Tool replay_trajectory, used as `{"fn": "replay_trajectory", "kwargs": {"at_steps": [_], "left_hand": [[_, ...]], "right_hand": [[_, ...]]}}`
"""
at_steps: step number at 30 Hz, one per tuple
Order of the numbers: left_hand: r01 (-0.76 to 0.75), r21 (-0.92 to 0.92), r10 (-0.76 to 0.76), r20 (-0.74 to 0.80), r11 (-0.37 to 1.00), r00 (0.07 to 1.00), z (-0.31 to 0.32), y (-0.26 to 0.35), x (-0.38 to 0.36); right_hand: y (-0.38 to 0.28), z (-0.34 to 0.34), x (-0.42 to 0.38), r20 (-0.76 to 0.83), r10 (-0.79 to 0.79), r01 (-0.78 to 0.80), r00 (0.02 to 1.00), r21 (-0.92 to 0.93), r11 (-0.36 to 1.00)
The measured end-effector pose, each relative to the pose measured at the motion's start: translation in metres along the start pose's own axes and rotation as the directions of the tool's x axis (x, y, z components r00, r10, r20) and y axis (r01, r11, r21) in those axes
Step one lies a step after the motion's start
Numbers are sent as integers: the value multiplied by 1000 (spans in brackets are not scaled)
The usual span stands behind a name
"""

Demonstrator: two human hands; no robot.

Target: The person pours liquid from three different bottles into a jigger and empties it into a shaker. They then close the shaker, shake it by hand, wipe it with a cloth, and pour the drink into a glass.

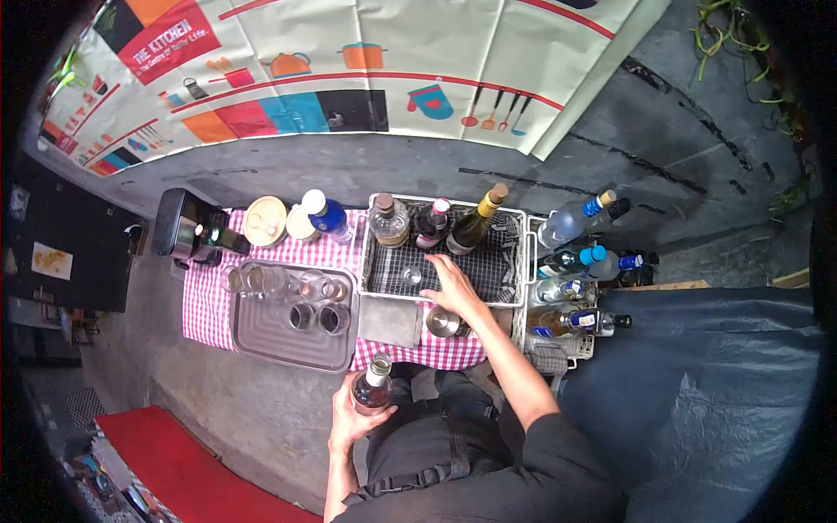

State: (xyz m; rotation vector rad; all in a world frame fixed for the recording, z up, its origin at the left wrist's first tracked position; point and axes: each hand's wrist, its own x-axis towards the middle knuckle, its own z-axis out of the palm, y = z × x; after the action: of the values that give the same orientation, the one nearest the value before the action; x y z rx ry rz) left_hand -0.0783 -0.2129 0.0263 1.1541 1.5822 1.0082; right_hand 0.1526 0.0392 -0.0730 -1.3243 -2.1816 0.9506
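My left hand (350,414) is wrapped round a dark glass bottle (372,394) with a pale neck label, held upright close to my body. The mouth of this bottle looks uncapped. Over the front of the white wire basket (453,302), my right hand (452,288) reaches with fingers apart and nothing visible in them. Beside its fingertips, a small clear glass item (411,275) lies on the basket's dark checked cloth. Behind it stand a clear corked bottle (389,225), a pink-capped bottle (432,225) and a yellow-necked wine bottle (472,222). Below my right wrist is a metal cup (443,322).
Left of the basket, a brown tray (288,351) holds several glasses on a red checked cloth (207,301). A blue bottle (324,213) and a black appliance (180,228) stand at the back. A second basket (573,353) with several bottles is at right.
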Motion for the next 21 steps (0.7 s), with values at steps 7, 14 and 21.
{"fn": "replay_trajectory", "kwargs": {"at_steps": [7, 14, 21], "left_hand": [[62, 21, -61, -78, 998, 995, -11, -8, -12], [23, 119, -20, -28, 993, 999, -19, -4, 3], [-19, 241, -26, 183, 970, 983, -15, 12, 33]], "right_hand": [[21, 38, 49, 249, -72, 104, 966, -121, 987], [-52, -18, 9, -31, -89, 93, 996, 168, 981], [-101, -49, -84, -27, -61, 67, 998, 308, 949]]}}
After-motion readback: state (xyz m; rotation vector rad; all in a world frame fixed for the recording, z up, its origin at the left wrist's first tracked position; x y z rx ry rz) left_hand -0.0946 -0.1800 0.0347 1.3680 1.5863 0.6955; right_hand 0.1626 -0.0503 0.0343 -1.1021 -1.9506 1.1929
